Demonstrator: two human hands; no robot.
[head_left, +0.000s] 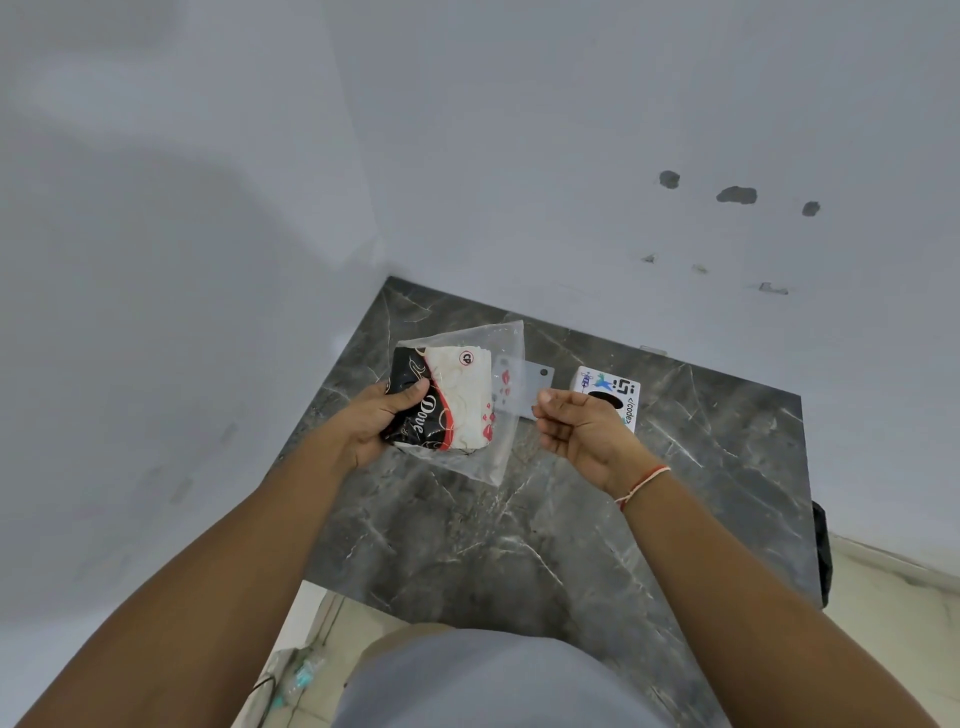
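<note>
Left hand (382, 415) grips Dove packet (457, 400) through clear plastic bag (498, 457), thumb pressed on black printed face, fingers curled underneath. Right hand (582, 431) pinches bag's translucent header flap (524, 387) between thumb and fingers, near hang hole. Bag and packet held in air above dark marble table (519, 545), tilted, near wall corner. White sticker-covered box (621, 389) stands on table just behind right hand. Red-white thread band (641, 486) on right wrist
</note>
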